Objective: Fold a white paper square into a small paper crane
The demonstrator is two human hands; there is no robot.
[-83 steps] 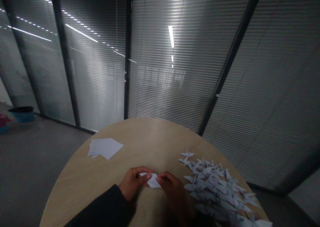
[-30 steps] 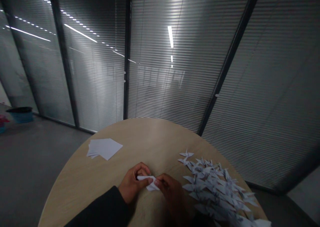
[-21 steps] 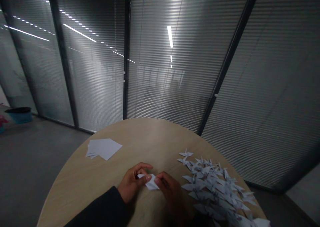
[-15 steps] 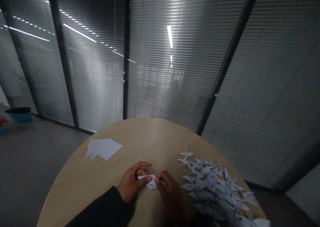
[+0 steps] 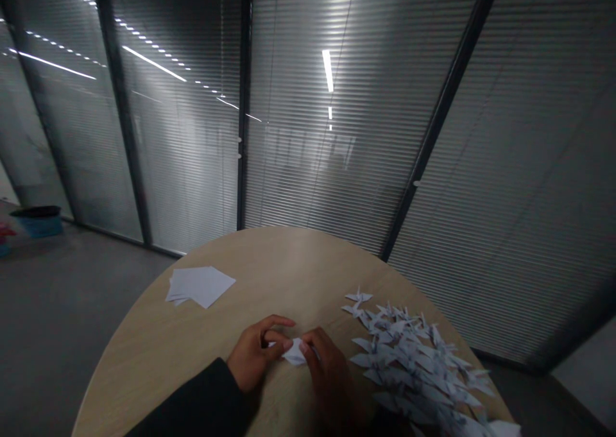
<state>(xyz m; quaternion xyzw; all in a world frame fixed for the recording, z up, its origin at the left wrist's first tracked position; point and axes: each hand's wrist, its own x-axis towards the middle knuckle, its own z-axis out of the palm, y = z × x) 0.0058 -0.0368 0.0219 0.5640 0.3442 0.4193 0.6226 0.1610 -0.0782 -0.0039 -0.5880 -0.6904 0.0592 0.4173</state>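
While my fingertips (image 5: 287, 345) pinch down on it from both sides, the small folded white paper (image 5: 294, 353) sits pressed flat on the round wooden table (image 5: 269, 270), right between my two hands near the close edge. My left hand (image 5: 254, 355) has thumb and forefinger clamped on the paper's left end, with the other fingers arched up and spread a bit over it. My right hand (image 5: 331, 379) is closed on the right end, fingers curled together; it's dark down there so I can't make out much more than that. My left arm is in a black sleeve (image 5: 202, 405).

Just right of my right hand there's a big pile of finished origami cranes (image 5: 409, 353), running off toward the near right edge of the table. Well apart on the far left, a loose stack of white paper sheets (image 5: 201, 285) lies flat. Behind the table are glass walls with closed blinds (image 5: 317, 135), and a blue tub (image 5: 39, 219) sits on the floor far left.
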